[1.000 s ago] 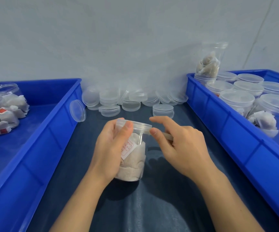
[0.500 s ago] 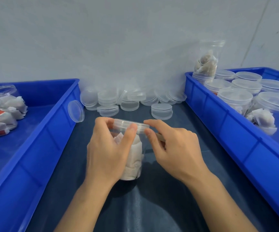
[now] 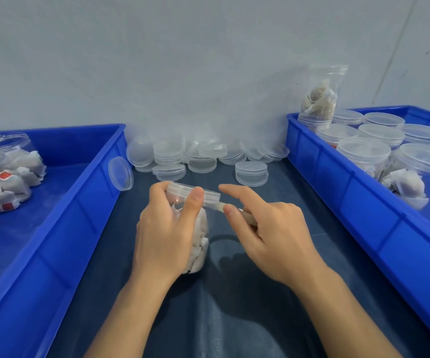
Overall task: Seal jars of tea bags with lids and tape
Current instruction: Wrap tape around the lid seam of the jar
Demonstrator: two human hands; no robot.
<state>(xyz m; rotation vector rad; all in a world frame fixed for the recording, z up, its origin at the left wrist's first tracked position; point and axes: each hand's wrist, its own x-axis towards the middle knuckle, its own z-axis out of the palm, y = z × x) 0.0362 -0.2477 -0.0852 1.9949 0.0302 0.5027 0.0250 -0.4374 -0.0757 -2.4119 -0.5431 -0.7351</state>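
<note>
Dark blue mat (image 3: 234,319) between two blue trays (image 3: 84,215); loose lids (image 3: 251,173) at back by wall; left hand (image 3: 164,233) wraps jar (image 3: 199,244) at centre, thumb now up on its lid (image 3: 193,193); right hand (image 3: 273,233) pinches tape strip (image 3: 220,206) w/ thumb, index lifted off lid since 0.5 s ago; strip now pulled out from lid rim.

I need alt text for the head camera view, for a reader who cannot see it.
A person's left hand grips a lidded clear jar of tea bags on a dark table, while the right hand pulls a strip of tape from the lid's edge. Loose clear lids lie behind, between two blue trays of jars.
</note>
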